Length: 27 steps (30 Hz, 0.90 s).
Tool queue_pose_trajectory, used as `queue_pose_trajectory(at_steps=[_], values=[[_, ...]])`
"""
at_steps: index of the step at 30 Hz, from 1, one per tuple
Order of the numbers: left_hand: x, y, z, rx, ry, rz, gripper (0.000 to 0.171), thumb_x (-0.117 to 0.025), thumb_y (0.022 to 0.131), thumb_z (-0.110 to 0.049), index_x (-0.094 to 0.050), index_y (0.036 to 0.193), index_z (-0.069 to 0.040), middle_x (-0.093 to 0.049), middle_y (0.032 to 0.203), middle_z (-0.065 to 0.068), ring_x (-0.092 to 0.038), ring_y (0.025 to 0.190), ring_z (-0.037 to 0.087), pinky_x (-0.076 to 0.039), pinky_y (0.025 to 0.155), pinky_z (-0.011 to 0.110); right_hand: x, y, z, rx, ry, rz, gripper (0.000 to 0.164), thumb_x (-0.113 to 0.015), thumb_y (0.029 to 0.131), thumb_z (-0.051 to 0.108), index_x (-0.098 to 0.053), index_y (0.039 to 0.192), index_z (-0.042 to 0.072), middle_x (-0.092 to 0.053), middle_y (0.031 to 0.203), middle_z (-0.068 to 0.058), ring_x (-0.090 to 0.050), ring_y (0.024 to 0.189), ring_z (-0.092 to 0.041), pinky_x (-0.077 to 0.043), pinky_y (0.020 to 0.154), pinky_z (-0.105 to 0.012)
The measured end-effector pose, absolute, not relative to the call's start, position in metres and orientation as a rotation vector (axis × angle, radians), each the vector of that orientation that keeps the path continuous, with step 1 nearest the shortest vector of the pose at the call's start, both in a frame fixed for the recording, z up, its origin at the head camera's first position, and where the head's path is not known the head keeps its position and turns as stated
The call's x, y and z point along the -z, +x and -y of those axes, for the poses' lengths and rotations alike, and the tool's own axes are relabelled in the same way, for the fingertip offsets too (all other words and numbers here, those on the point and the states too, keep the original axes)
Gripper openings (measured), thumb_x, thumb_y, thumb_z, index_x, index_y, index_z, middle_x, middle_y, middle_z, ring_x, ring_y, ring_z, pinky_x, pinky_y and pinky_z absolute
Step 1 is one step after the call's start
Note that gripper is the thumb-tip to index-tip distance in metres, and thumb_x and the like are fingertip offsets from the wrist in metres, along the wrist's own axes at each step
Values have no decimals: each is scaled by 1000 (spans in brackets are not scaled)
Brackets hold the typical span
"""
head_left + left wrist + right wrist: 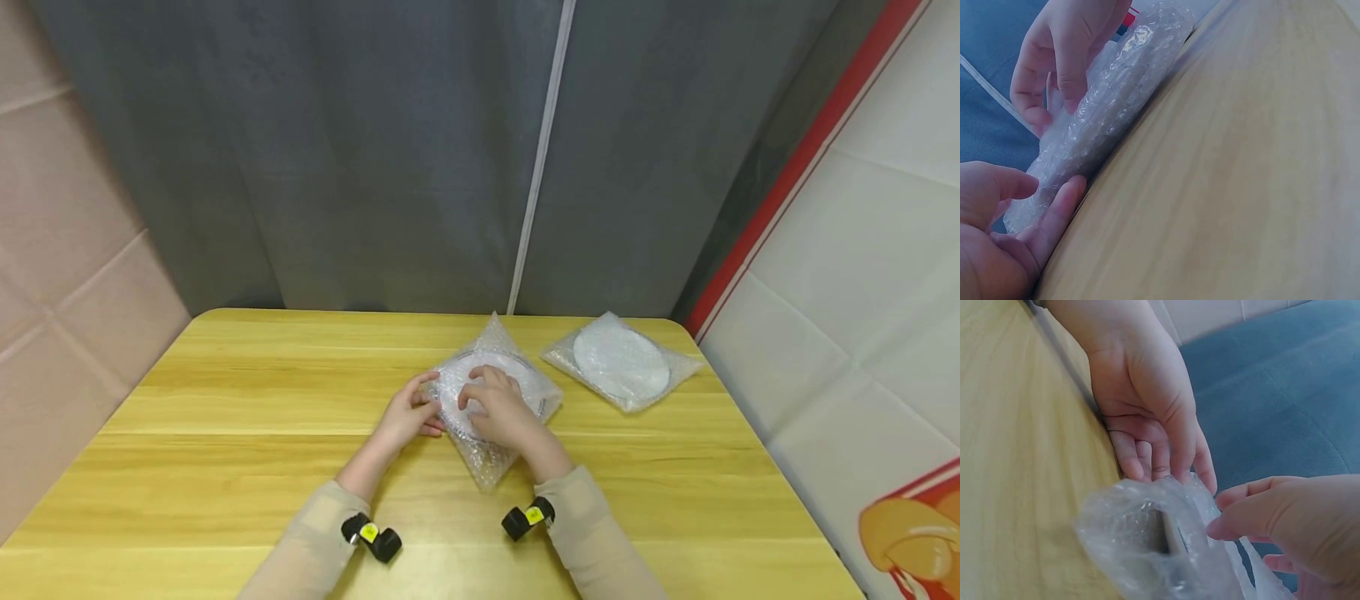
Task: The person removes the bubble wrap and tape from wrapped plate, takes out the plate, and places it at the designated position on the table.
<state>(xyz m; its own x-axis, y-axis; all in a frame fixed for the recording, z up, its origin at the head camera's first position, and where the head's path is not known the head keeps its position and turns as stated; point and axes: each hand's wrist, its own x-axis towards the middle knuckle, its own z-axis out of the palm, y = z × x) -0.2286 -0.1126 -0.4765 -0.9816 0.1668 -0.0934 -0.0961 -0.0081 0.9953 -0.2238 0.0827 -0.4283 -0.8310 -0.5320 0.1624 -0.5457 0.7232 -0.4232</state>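
A clear bubble-wrap bag (491, 458) with a round, pale, plate-like disc inside lies on the table, one corner toward the person. At its left edge, the left hand (408, 417) holds the bag, thumb above and fingers low along the side. Over the disc arches the right hand (498, 408), its fingers bent and spread, the thumb at the wrap. Seen from the left wrist, a thin white flap shows between the right thumb and fingers; I cannot tell whether they pinch it. The right wrist view shows the bag (1141, 550) gaping, with a dark gap inside.
To the right lies a second bubble-wrapped round disc (622, 362), close to the table's back right corner. The yellow wood-grain table (247, 433) ends at a grey curtain (337, 167). A white panel with red trim (862, 275) stands along the right side.
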Motion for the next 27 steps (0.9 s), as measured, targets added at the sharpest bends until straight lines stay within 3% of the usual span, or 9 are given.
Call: queue_pose_trajectory(at_steps=[8,17,27], values=[[479,-229,113,-2121,70,-2083,58,-54,90,8,-39,144,-10,-58,96,22,-64,62,24,-60,59,38,425,-226,-86,-774,875,2842,17,-69,83,5,-63,93,18,-44,134,-12,-34,129,-33,-25,107,-54],[480,-230,112,-2126,65,-2088,63,-54,90,10,-36,146,-12,-58,95,22,-64,60,25,-60,59,39,418,-230,-98,-866,832,2757,27,-65,79,-9,-64,80,18,-50,128,-12,-41,124,-32,-29,108,-52],[479,-230,112,-2127,59,-2074,69,-54,90,9,-30,149,-15,-61,96,22,-64,60,26,-59,58,39,410,-233,-121,-1024,692,2712,26,-61,85,-9,-70,85,15,-44,141,-13,-36,131,-36,-32,108,-52]])
